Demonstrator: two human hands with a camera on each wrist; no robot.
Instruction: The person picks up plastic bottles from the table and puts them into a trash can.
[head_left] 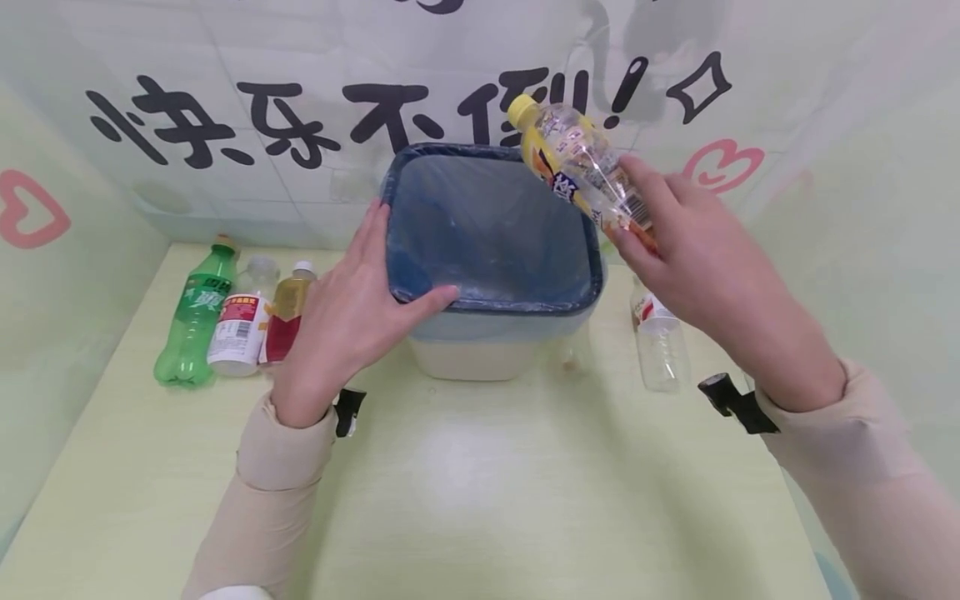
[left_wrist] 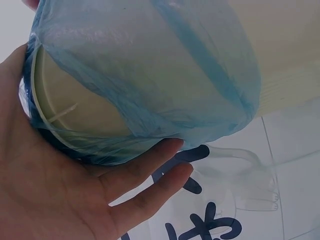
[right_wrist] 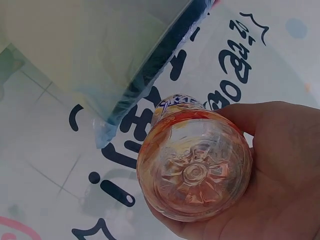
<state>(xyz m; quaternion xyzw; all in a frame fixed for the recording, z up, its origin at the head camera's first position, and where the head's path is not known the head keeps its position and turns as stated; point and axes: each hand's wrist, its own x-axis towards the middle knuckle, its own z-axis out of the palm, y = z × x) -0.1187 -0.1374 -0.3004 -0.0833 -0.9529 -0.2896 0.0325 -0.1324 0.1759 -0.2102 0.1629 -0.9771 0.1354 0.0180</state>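
A pale trash bin (head_left: 480, 358) with a dark rim stands at the back, lined with a translucent blue bag (left_wrist: 165, 70). My left hand (head_left: 348, 287) holds its near left corner, thumb over the front rim and fingers along the left side. My right hand (head_left: 705, 242) grips the lower part of a clear plastic drink bottle (head_left: 573, 158) with a yellow cap and printed label. This bottle is tilted above the bin's right edge, cap toward the upper left. In the right wrist view its ribbed base (right_wrist: 195, 172) faces the camera.
Left of the bin are a green soda bottle (head_left: 197, 321), a white-labelled bottle (head_left: 240, 329) and an amber bottle (head_left: 288, 304), partly behind my hand. A clear bottle (head_left: 662, 354) is on the right. Behind the table (head_left: 465, 483) is a printed wall covering (head_left: 315, 192).
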